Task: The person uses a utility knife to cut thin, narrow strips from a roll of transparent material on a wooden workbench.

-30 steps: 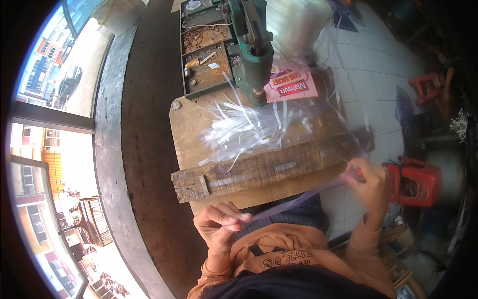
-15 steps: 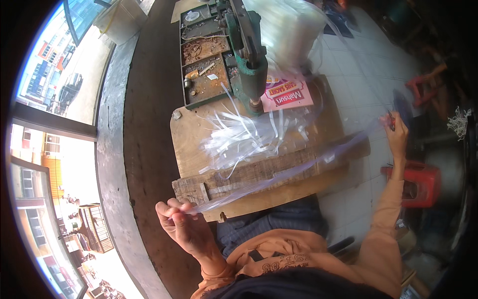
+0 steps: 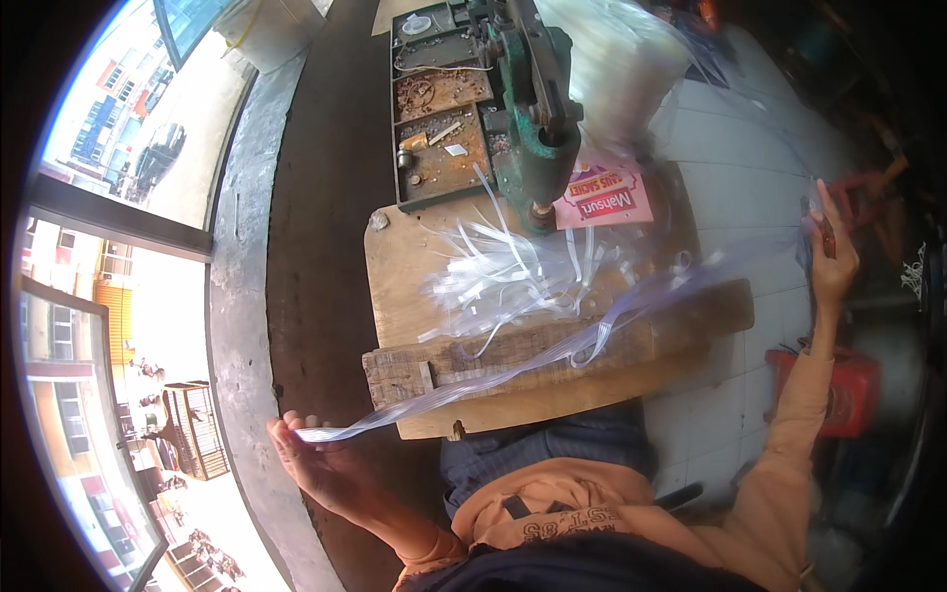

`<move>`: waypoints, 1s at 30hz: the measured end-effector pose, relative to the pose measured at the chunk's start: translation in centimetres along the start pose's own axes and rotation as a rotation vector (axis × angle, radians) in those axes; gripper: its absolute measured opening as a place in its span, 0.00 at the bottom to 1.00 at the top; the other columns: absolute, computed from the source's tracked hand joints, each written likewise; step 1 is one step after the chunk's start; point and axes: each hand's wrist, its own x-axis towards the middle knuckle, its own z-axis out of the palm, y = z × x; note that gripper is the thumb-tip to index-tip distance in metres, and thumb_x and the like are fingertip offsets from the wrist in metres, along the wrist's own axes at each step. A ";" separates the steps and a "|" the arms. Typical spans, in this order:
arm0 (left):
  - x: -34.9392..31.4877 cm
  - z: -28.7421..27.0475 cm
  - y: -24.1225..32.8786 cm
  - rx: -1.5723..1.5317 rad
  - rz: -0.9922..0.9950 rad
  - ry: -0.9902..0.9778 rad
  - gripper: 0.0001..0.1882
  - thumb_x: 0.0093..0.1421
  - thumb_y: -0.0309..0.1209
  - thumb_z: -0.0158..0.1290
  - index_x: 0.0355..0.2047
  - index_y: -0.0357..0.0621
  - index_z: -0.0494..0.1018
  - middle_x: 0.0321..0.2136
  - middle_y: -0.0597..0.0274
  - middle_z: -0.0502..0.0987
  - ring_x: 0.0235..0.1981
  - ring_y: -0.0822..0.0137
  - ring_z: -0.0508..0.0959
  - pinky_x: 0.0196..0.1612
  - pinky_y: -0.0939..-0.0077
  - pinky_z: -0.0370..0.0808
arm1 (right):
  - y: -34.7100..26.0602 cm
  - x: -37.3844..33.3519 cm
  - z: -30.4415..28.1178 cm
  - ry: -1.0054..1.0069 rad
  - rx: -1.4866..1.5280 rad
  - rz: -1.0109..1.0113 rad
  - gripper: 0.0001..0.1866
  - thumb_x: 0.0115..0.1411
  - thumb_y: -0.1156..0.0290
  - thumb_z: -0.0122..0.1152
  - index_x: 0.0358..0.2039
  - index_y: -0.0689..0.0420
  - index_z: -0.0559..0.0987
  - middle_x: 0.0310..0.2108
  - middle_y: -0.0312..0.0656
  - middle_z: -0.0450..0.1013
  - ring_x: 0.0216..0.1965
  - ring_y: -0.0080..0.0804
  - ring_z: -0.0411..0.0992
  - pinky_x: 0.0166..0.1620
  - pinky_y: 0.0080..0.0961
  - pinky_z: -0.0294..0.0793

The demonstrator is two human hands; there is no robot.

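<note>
A long bundle of clear, shiny plastic strips (image 3: 444, 393) stretches slantwise across the front of the work board, with a loose loop hanging near its middle. My left hand (image 3: 314, 462) pinches its left end, beyond the board's left edge. Far to the right, my right hand (image 3: 835, 259) is raised, holding a small dark and reddish thing whose kind I cannot make out. The bundle's blurred right part reaches up to that hand. Under the bundle, a worn wooden block (image 3: 533, 357) lies along the board. Behind it sits a tangled pile of cut white and clear strips (image 3: 498, 271).
A green metal press (image 3: 543, 148) stands behind the pile, with a dirty compartment tray (image 3: 444, 163) on its left and a pink printed packet (image 3: 607, 197) on its right. A large clear bag (image 3: 621, 69) lies farther back. A red stool (image 3: 848, 393) stands at right; a window ledge (image 3: 237, 257) runs along the left.
My left hand has moved left and slightly down, drawing the strip end with it. My right hand has shifted right. The bundle has dropped into a loop near its middle.
</note>
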 end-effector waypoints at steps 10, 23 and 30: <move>-3.6 -0.7 -3.3 0.097 -0.488 -0.212 0.06 0.59 0.23 0.52 0.31 0.43 0.65 0.26 0.66 0.70 0.29 0.76 0.73 0.32 0.83 0.71 | 0.9 -2.4 -2.5 -0.234 0.331 0.447 0.10 0.53 0.88 0.48 0.33 0.64 0.76 0.52 0.36 0.67 0.25 0.12 0.64 0.29 0.09 0.63; -5.9 -2.3 -2.8 0.286 -0.706 -0.444 0.06 0.55 0.23 0.56 0.28 0.39 0.69 0.22 0.60 0.74 0.23 0.71 0.75 0.31 0.79 0.73 | -16.1 -4.2 1.6 -0.735 0.464 0.185 0.24 0.40 0.86 0.60 0.42 0.59 0.76 0.47 0.40 0.70 0.41 0.39 0.74 0.37 0.29 0.76; -6.4 -3.2 -2.9 -0.478 -0.738 -0.811 0.06 0.50 0.23 0.60 0.23 0.36 0.73 0.18 0.54 0.75 0.18 0.65 0.76 0.20 0.80 0.70 | -16.5 -6.0 3.1 -0.767 0.390 -0.224 0.11 0.42 0.78 0.64 0.29 0.59 0.76 0.36 0.38 0.71 0.29 0.32 0.71 0.29 0.26 0.74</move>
